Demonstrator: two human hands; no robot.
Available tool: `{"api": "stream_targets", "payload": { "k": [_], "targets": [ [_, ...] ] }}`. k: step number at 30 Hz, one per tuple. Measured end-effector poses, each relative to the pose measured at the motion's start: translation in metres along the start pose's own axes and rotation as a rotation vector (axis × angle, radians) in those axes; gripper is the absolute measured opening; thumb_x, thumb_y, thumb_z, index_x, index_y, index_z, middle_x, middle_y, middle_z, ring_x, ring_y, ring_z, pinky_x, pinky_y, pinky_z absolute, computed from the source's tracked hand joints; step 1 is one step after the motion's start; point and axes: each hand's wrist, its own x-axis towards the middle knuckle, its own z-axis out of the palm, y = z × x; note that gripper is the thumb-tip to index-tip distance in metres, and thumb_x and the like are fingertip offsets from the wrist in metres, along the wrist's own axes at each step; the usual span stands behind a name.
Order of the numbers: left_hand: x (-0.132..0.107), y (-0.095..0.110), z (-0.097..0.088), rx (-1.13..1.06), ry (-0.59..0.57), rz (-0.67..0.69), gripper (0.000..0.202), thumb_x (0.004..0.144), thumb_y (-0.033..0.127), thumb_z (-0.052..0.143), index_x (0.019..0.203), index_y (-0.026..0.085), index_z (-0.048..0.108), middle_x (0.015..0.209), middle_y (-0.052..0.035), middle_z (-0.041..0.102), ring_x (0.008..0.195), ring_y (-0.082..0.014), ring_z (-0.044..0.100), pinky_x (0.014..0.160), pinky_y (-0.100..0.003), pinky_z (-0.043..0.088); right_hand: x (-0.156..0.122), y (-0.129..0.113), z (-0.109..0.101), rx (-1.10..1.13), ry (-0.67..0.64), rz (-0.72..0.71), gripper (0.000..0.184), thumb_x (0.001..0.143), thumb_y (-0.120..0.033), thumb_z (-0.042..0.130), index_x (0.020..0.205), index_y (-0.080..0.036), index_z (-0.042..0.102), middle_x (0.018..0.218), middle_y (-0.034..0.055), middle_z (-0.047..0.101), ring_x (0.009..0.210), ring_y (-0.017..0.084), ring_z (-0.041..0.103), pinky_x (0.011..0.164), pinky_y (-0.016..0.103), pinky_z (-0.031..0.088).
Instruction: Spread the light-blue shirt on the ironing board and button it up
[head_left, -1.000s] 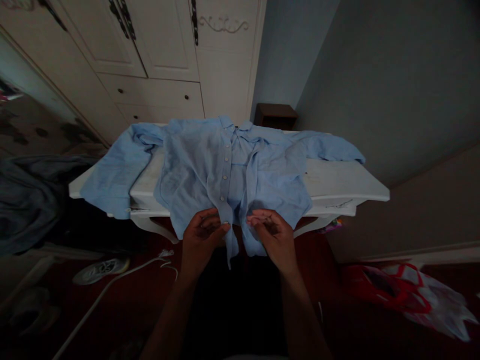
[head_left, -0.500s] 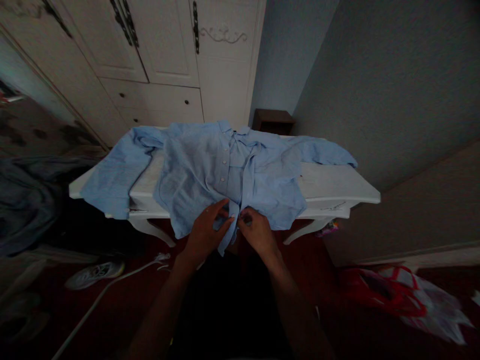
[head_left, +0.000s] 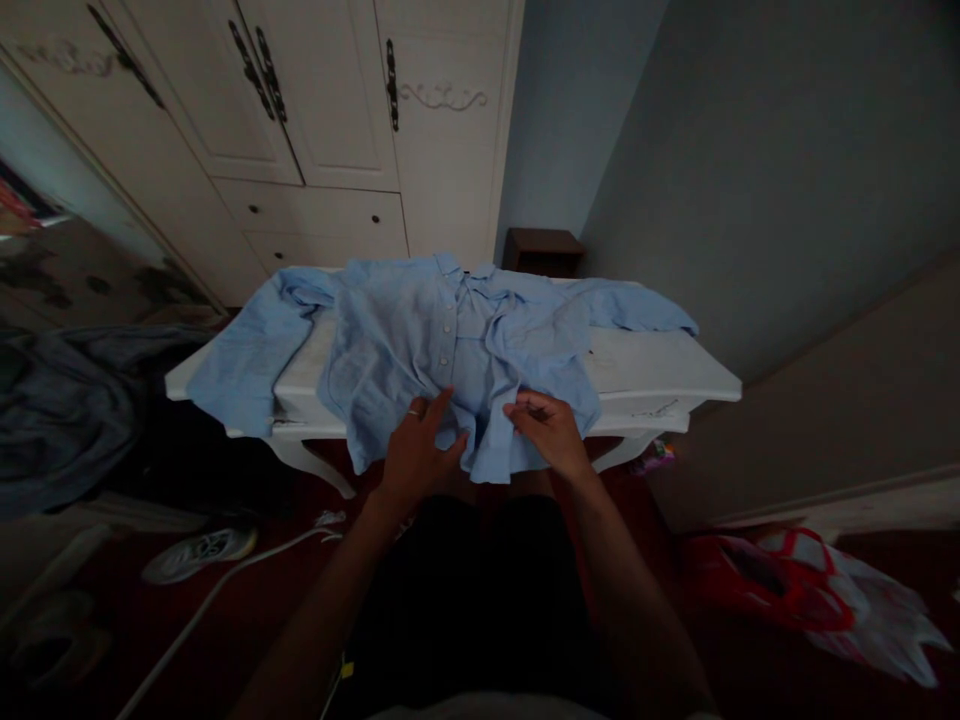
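A light blue button-up shirt (head_left: 390,320) lies spread on a white table (head_left: 637,365), collar at the far side and sleeves out to both sides. Its front is parted at the lower half, and the hem hangs over the near edge. My right hand (head_left: 551,430) pinches the edge of the right front panel between thumb and fingers. Over the lower left panel, my left hand (head_left: 421,445) has its thumb and forefinger apart, close to the button strip. A ring shows on one of its fingers.
A white wardrobe (head_left: 337,150) stands behind the table, with a small brown box-like stand (head_left: 544,245) beside it. Dark clothing (head_left: 67,410) is heaped at left. On the red floor are a shoe (head_left: 199,553), a white cord (head_left: 217,590) and a red-and-white bag (head_left: 810,590).
My hands have moved apart. The right hand has drawn the right front panel to the right, widening the gap at the bottom, and the left hand's fingers have spread off the fabric edge.
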Motion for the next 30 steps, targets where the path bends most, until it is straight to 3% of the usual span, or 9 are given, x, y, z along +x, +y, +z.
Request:
{"api": "stream_targets", "payload": {
  "k": [3,6,11,13,15,17,19,24,30],
  "targets": [
    [0.001,-0.013,0.003,0.168,-0.108,0.165,0.055,0.066,0.022,0.078,0.119,0.029,0.067,0.123,-0.0119,0.058,0.113,-0.0333,0.048,0.105,-0.043,0.025,-0.005,0.007,-0.006,0.084,-0.027,0.064,0.026,0.072,-0.043,0.067,0.07,-0.018,0.064,0.061,-0.003,0.055,0.055,0.01,0.05,0.055,0.023,0.044],
    [0.01,-0.025,0.001,0.346,-0.259,0.367,0.035,0.076,0.02,0.069,0.11,0.03,0.07,0.138,-0.0115,0.05,0.123,-0.0363,0.042,0.105,-0.048,0.021,-0.012,0.011,-0.009,0.169,-0.012,0.11,0.025,0.069,-0.041,0.069,0.076,-0.017,0.067,0.067,-0.0016,0.062,0.058,0.01,0.053,0.059,0.024,0.046],
    [0.033,-0.031,-0.008,0.521,-0.324,0.475,0.015,0.085,0.021,0.059,0.091,0.026,0.072,0.13,-0.011,0.057,0.125,-0.0333,0.045,0.102,-0.049,0.024,-0.013,0.015,-0.007,0.258,0.056,0.128,0.029,0.064,-0.037,0.074,0.083,-0.016,0.07,0.073,0.0013,0.069,0.064,0.012,0.059,0.062,0.025,0.048],
    [0.045,-0.025,-0.014,0.533,-0.347,0.523,0.014,0.088,0.03,0.059,0.091,0.024,0.071,0.128,-0.0102,0.059,0.129,-0.0317,0.044,0.104,-0.048,0.024,-0.009,0.015,-0.008,0.267,0.085,0.088,0.03,0.063,-0.037,0.075,0.084,-0.017,0.07,0.076,0.002,0.07,0.068,0.013,0.061,0.066,0.026,0.049],
    [0.055,-0.016,-0.021,0.524,-0.399,0.56,0.029,0.09,0.043,0.055,0.108,0.022,0.066,0.132,-0.0106,0.057,0.13,-0.0287,0.044,0.106,-0.046,0.028,-0.002,0.012,-0.012,0.225,0.072,0.034,0.031,0.065,-0.039,0.075,0.086,-0.017,0.07,0.077,0.0025,0.07,0.07,0.013,0.063,0.068,0.027,0.05],
    [0.066,-0.007,-0.029,0.53,-0.433,0.562,0.049,0.093,0.05,0.047,0.13,0.018,0.052,0.137,-0.0126,0.054,0.128,-0.0256,0.048,0.106,-0.042,0.034,0.006,0.008,-0.019,0.154,0.007,-0.015,0.031,0.072,-0.042,0.071,0.089,-0.016,0.07,0.079,0.0036,0.071,0.071,0.014,0.064,0.069,0.028,0.051],
    [0.079,-0.001,-0.035,0.591,-0.419,0.549,0.055,0.096,0.05,0.039,0.139,0.015,0.043,0.139,-0.014,0.052,0.127,-0.0244,0.049,0.105,-0.041,0.037,0.019,0.004,-0.028,0.066,-0.04,-0.07,0.031,0.079,-0.044,0.066,0.094,-0.016,0.069,0.083,0.0046,0.071,0.075,0.015,0.065,0.072,0.028,0.051],
    [0.132,-0.007,-0.041,0.856,-0.376,0.441,0.045,0.099,0.035,0.029,0.127,0.013,0.057,0.138,-0.0106,0.053,0.135,-0.0197,0.041,0.111,-0.036,0.034,0.072,0.001,-0.051,-0.382,-0.034,-0.25,0.029,0.086,-0.031,0.056,0.109,-0.016,0.063,0.1,0.0062,0.069,0.092,0.015,0.065,0.086,0.029,0.051],
    [0.212,-0.036,-0.052,1.031,-0.306,0.229,0.042,0.094,0.027,0.038,0.124,0.009,0.06,0.13,-0.0138,0.059,0.13,-0.0266,0.046,0.107,-0.039,0.039,0.162,-0.006,-0.059,-0.757,-0.048,-0.231,0.034,0.081,-0.008,0.05,0.113,-0.013,0.059,0.116,0.0102,0.065,0.107,0.018,0.061,0.098,0.033,0.045]
  ]
}}
